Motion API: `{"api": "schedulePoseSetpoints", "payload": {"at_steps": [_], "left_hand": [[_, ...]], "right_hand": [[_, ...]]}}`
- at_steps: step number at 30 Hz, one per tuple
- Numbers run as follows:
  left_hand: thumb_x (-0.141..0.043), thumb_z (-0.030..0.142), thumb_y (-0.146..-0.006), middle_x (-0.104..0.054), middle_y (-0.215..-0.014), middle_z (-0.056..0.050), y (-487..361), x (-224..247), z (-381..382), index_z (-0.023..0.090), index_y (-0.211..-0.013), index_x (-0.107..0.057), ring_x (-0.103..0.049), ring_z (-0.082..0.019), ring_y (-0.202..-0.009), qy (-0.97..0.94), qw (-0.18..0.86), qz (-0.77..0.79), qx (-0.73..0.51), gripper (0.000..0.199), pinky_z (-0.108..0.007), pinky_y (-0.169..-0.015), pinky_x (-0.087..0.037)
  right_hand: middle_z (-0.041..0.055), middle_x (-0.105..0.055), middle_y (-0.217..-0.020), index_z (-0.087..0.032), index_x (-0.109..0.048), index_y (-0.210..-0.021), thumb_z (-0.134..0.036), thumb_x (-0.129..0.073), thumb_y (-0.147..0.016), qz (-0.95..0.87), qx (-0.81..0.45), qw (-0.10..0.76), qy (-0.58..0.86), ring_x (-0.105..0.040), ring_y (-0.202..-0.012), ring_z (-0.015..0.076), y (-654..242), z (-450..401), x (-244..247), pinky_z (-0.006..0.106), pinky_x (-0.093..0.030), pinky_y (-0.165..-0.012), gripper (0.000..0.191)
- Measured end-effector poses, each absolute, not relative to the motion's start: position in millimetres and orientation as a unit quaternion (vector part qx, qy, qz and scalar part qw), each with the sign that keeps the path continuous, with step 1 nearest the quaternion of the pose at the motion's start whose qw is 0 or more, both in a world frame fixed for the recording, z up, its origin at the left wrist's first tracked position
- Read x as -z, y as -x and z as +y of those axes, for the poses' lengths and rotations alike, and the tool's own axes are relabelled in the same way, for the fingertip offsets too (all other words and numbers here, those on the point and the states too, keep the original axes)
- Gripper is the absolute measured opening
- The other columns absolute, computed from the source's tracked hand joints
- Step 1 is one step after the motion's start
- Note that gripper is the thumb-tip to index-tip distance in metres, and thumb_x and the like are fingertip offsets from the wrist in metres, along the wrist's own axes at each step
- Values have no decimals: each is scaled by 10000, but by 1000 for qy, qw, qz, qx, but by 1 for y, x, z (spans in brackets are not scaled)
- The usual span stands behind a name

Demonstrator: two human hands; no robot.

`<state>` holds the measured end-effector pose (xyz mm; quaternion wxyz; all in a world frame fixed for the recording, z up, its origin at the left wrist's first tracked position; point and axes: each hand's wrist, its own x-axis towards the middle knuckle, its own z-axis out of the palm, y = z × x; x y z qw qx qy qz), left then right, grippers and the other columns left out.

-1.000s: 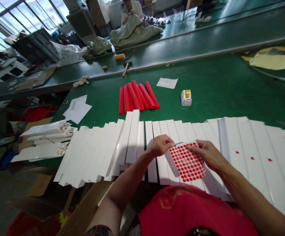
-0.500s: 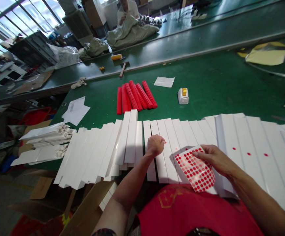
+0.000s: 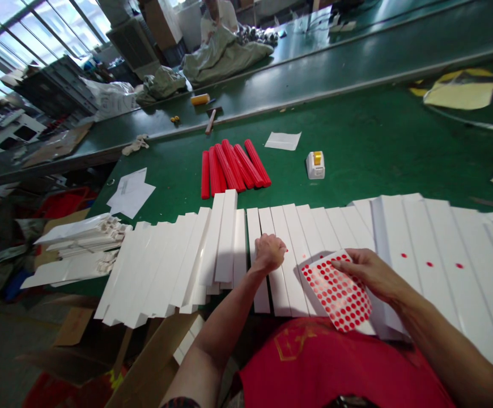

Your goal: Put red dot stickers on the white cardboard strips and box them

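**Right hand (image 3: 368, 275) grasping red dot sticker sheet (image 3: 335, 292)**

Sheet pinched at its far edge, lying over the near ends of white strips (image 3: 291, 272) on the green bench (image 3: 357, 141). Left hand (image 3: 268, 253) curled on one strip, grip unclear. Red bars (image 3: 233, 167) lie farther out.

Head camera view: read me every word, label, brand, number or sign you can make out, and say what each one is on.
No text is readable.
Gold print on the red T-shirt: too distorted to read.
White papers: no legible marks.
Small white box with yellow top: nothing legible.
Sheet of red dot stickers: only dots visible.
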<state>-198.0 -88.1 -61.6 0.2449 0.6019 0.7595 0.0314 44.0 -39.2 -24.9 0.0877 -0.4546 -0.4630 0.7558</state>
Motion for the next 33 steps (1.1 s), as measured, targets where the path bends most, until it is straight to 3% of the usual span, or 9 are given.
{"api": "schedulePoseSetpoints", "payload": {"at_steps": [5, 8, 12, 15, 17, 21, 26, 29, 33], "left_hand": [[-528, 266, -862, -657, -911, -67, 192, 66, -97, 219, -754, -699, -524, -245, -951, -612, 204, 762, -55, 207, -394, -804, -390], [-580, 280, -855, -651, -952, -68, 188, 68, -105, 210, -853, -677, -523, -238, -980, -615, 168, 765, -92, 120, -384, -829, -380], [-686, 362, -791, -643, -1021, -76, 189, 67, -111, 207, -962, -661, -530, -248, -1009, -564, 132, 803, -138, 232, -392, -873, -376], [-651, 360, -810, -657, -904, -47, 193, 65, -113, 207, -789, -697, -569, -208, -919, -530, 202, 805, -173, 161, -340, -828, -406], [-589, 352, -843, -650, -800, -20, 195, 63, -115, 199, -704, -703, -585, -158, -812, -531, 295, 767, -206, 236, -281, -763, -423], [-589, 337, -812, -634, -738, 1, 193, 58, -121, 177, -753, -739, -588, -119, -742, -521, 425, 679, -293, 227, -225, -701, -424], [-653, 250, -718, -651, -745, -15, 189, 54, -120, 139, -766, -736, -581, -116, -713, -471, 457, 673, -343, 147, -223, -673, -421], [-631, 241, -736, -654, -724, -13, 194, 55, -119, 148, -730, -718, -582, -118, -698, -463, 442, 692, -334, 127, -229, -660, -421], [-611, 223, -761, -663, -752, -25, 209, 60, -121, 173, -679, -706, -586, -150, -772, -468, 310, 781, -273, 136, -266, -728, -417]], "right_hand": [[10, -617, -574, -161, -613, -716, -466, -793, -654, -464, -762, 80, 445, -504, -457, 121, -41, -37, 29, 215, -325, -446, 360], [5, -608, -564, -159, -597, -711, -453, -784, -678, -471, -760, 84, 440, -500, -450, 115, -38, -37, 31, 211, -316, -441, 350], [6, -612, -564, -157, -596, -717, -479, -762, -710, -477, -759, 85, 434, -512, -451, 116, -32, -36, 32, 209, -331, -436, 362], [12, -625, -575, -154, -609, -730, -476, -760, -712, -481, -756, 84, 436, -522, -459, 118, -27, -36, 30, 209, -343, -439, 356], [6, -622, -571, -155, -612, -740, -451, -767, -701, -480, -755, 85, 439, -516, -455, 114, -25, -36, 28, 206, -340, -437, 337], [-2, -608, -554, -155, -605, -735, -435, -772, -681, -477, -754, 85, 444, -500, -441, 108, -23, -36, 27, 202, -327, -427, 330], [1, -609, -553, -159, -589, -712, -449, -777, -658, -483, -745, 77, 453, -510, -439, 116, -20, -37, 29, 206, -338, -420, 350], [0, -608, -544, -163, -583, -705, -451, -769, -666, -485, -745, 74, 451, -515, -435, 119, -20, -37, 28, 207, -333, -415, 345], [3, -608, -533, -165, -577, -693, -458, -774, -649, -484, -743, 75, 456, -511, -430, 118, -20, -37, 26, 203, -317, -409, 356]]}}
